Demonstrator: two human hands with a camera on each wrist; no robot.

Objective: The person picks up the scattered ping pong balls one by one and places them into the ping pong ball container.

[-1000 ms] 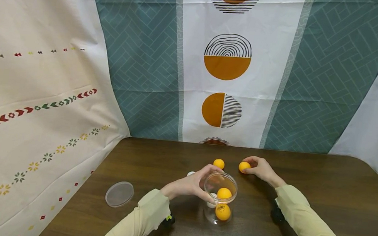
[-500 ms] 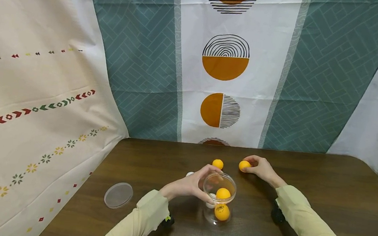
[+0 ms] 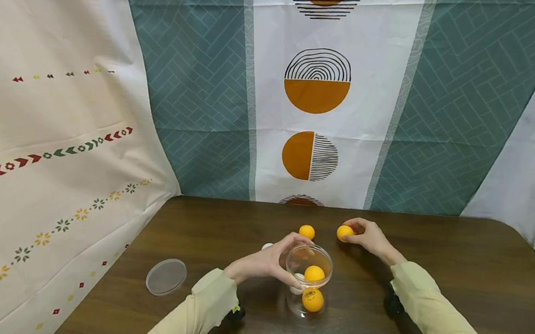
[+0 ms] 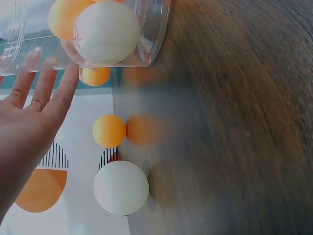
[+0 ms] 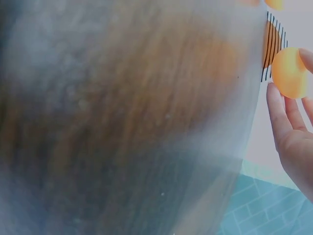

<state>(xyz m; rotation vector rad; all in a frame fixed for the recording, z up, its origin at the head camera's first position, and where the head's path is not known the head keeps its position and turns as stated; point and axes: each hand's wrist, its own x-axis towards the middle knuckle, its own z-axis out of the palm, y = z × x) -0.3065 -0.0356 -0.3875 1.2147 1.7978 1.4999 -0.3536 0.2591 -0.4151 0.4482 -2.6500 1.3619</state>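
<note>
At lower centre, the clear jar (image 3: 308, 282) of balls is gripped by the curled left hand (image 3: 266, 260). Just above right, an orange ball (image 3: 344, 232) is pinched by the right hand (image 3: 369, 237) on the table (image 3: 458, 277).

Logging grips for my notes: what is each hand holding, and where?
Left hand grips the clear plastic jar around its upper wall. Right hand pinches an orange ping-pong ball at its sides.

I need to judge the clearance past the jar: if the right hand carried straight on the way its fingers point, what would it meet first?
The right hand, pinching an orange ball, points leftward across the table. First in that line is probably the loose orange ball; depth is unclear, and it may pass just behind the ball.
</note>
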